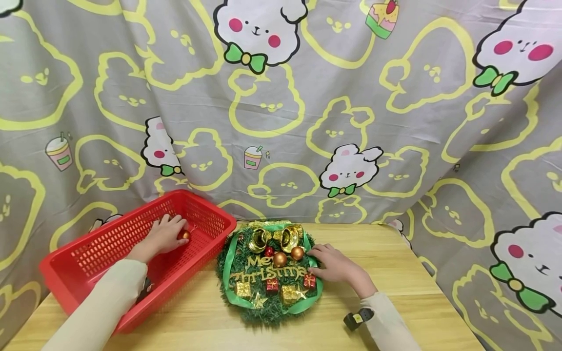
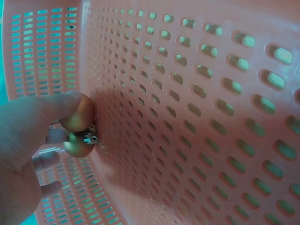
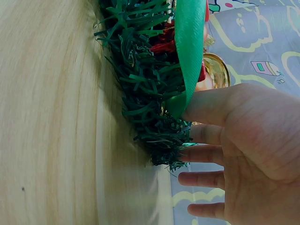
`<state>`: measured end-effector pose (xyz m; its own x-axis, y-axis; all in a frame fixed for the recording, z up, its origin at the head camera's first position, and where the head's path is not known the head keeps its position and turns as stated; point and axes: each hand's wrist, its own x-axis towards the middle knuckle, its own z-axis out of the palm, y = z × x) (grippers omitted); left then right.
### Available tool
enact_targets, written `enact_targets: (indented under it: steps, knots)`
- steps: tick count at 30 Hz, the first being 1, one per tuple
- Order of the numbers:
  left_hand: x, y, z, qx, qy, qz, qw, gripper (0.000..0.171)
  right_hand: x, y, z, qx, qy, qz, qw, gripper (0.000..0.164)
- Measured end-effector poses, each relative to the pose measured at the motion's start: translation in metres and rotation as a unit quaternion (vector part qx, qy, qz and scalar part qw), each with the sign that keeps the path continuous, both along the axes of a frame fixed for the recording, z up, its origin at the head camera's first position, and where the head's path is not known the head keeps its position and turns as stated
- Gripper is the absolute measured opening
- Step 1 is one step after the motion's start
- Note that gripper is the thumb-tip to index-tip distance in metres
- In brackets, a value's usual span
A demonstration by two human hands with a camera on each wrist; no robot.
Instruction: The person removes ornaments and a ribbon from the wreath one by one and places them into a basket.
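Note:
Inside the red basket (image 1: 206,214), my left hand (image 1: 164,235) reaches down and pinches a copper-gold ball ornament (image 2: 78,115) between thumb and fingers. A second gold ball (image 2: 78,146) with a small metal cap sits right against it. On the table lies a green Christmas wreath (image 1: 268,317) bearing golden bells (image 1: 260,239), a gold "Merry Christmas" sign (image 1: 268,275), small gift boxes (image 1: 243,289) and copper balls (image 1: 279,259). My right hand (image 1: 334,264) rests at its right edge, fingers fairly straight, the thumb touching the green ribbon (image 3: 187,56).
The basket stands tilted across the left of the wooden table (image 1: 373,317), its near wall close beside the wreath. A dark item (image 1: 145,290) lies in its near part, partly behind the left sleeve. A patterned grey curtain (image 1: 281,117) hangs along the table's back.

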<state>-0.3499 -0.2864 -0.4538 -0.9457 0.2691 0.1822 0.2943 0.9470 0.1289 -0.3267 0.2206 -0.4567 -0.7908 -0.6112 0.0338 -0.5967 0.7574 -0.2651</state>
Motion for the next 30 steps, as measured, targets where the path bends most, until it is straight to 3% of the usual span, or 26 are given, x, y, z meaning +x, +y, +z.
enact_targets:
  steps: [24, 30]
  knots:
    - [0.003, 0.004, 0.006, 0.031, 0.011, -0.004, 0.9995, 0.022, -0.001, 0.001, -0.005, 0.015, 0.005, -0.003, 1.000, 0.050]
    - [0.002, 0.005, 0.011, 0.017, 0.040, -0.009, 0.9990, 0.024, -0.002, 0.001, -0.005, 0.011, 0.007, -0.004, 1.000, 0.051]
